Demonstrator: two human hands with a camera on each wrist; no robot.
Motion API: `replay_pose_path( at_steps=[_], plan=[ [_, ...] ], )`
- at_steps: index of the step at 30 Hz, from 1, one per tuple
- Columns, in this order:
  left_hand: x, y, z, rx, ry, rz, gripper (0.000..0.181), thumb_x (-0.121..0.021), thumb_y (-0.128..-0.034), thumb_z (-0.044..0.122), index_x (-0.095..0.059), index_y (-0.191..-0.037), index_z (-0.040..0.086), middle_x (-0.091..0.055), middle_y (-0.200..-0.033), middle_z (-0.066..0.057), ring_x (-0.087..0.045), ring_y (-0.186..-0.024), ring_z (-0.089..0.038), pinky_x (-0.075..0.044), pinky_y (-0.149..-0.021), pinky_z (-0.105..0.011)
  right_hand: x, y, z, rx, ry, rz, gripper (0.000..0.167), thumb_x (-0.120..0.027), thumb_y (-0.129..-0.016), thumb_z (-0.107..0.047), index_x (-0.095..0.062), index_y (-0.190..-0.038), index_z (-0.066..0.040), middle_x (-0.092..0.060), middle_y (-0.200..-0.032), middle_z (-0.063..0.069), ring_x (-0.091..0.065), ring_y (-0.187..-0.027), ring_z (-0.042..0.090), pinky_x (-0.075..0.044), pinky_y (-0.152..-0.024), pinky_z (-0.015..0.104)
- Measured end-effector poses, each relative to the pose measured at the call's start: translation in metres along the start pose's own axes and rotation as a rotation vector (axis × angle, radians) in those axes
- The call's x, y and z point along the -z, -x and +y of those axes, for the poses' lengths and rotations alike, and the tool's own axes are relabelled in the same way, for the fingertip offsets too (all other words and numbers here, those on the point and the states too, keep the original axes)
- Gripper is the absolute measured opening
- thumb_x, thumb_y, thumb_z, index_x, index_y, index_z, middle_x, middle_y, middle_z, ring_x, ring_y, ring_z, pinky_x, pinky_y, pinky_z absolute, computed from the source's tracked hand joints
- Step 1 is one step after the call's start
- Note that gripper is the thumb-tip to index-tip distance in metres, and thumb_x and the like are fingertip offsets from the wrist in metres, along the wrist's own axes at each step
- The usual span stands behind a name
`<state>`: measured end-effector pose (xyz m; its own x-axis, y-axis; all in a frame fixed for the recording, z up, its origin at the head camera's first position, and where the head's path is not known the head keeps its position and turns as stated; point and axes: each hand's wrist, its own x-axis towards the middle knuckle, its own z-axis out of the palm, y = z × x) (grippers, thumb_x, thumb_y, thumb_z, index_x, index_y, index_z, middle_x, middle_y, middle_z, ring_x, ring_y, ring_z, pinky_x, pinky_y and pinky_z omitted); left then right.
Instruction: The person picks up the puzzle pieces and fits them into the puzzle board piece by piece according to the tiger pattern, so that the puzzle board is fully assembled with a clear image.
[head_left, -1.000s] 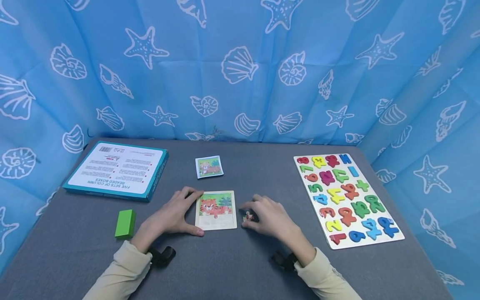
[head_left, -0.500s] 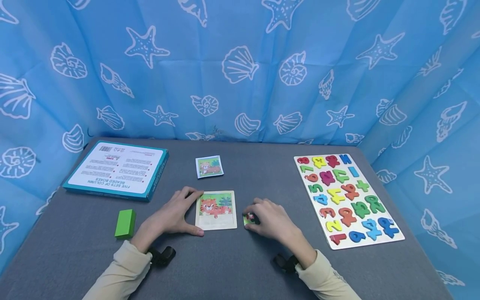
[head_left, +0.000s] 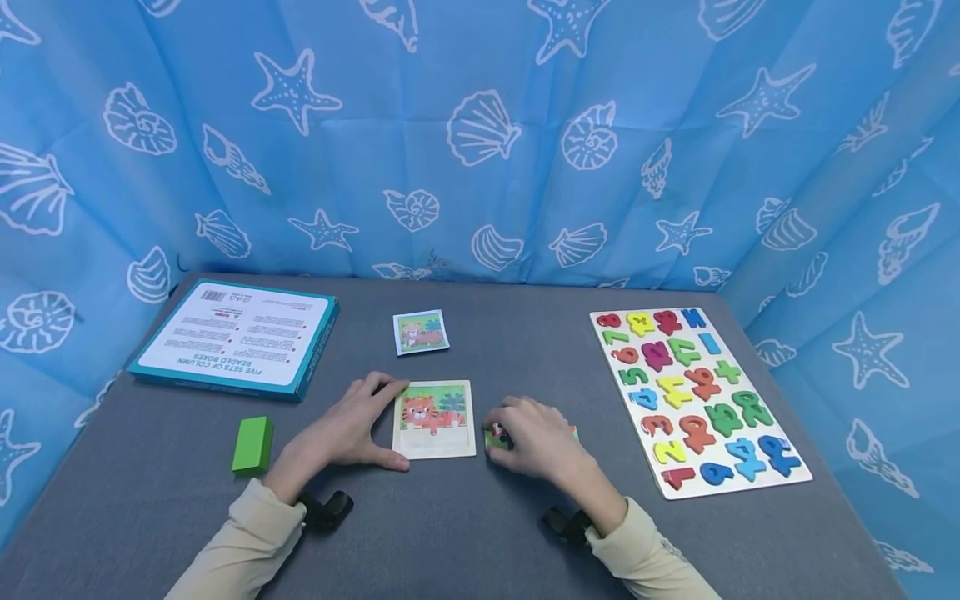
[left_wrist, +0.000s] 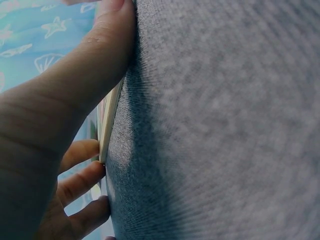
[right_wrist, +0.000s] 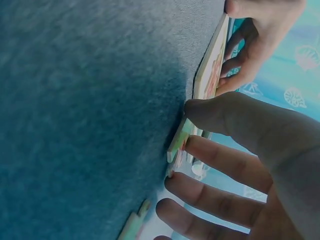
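In the head view, a square wooden puzzle board with a tiger picture in its upper part lies mid-table; its lower strip is bare. My left hand holds the board's left side, thumb at the near corner and index finger at the far corner. Just right of the board, my right hand pinches a small green and red puzzle piece between thumb and index finger, low over the cloth. Another puzzle piece lies beyond its other fingers, mostly hidden by the hand in the head view.
A small tiger picture card lies behind the board. At the left are a blue-edged flat box and a green block. On the right lies a white board of colourful numbers. A blue shell-patterned curtain hangs behind.
The puzzle piece at my right fingertips has turned and shows more green. A second piece now peeks out right of that hand. My left hand stays on the board.
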<state>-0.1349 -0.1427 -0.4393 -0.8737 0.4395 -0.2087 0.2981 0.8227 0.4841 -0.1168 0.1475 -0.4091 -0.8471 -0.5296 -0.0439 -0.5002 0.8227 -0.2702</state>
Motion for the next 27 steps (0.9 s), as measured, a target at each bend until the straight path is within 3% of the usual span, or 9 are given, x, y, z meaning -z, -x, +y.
replay_pose_path(
  at_steps=[6, 19, 27],
  plan=[
    [0.0, 0.0, 0.0, 0.0, 0.0, 0.003, 0.115, -0.087, -0.0684, 0.066, -0.037, -0.158, 0.012, -0.04, -0.153, -0.016, -0.043, -0.134, -0.036, -0.046, -0.104, -0.06, 0.002, -0.005, -0.008, 0.011, -0.008, -0.007, 0.021, -0.079, -0.088, -0.025, -0.078, -0.106, -0.015, -0.066, -0.09, -0.001, -0.05, -0.076, 0.011, -0.036, -0.058, 0.023],
    [-0.001, 0.001, -0.001, -0.02, 0.005, 0.011, 0.115, -0.086, -0.0686, 0.067, -0.038, -0.158, 0.012, -0.04, -0.152, -0.017, -0.043, -0.135, -0.038, -0.046, -0.104, -0.062, -0.008, -0.034, -0.044, 0.096, 0.013, -0.104, 0.023, -0.076, -0.092, -0.031, -0.077, -0.11, -0.019, -0.065, -0.09, -0.003, -0.052, -0.076, 0.009, -0.039, -0.058, 0.023],
    [0.0, 0.002, 0.0, -0.024, 0.018, 0.01, 0.114, -0.086, -0.0695, 0.065, -0.038, -0.158, 0.012, -0.04, -0.152, -0.017, -0.042, -0.136, -0.039, -0.046, -0.103, -0.063, -0.017, -0.049, -0.069, 0.142, 0.088, -0.08, 0.024, -0.077, -0.091, -0.036, -0.078, -0.11, -0.023, -0.069, -0.094, -0.005, -0.059, -0.08, 0.01, -0.042, -0.058, 0.024]
  ],
)
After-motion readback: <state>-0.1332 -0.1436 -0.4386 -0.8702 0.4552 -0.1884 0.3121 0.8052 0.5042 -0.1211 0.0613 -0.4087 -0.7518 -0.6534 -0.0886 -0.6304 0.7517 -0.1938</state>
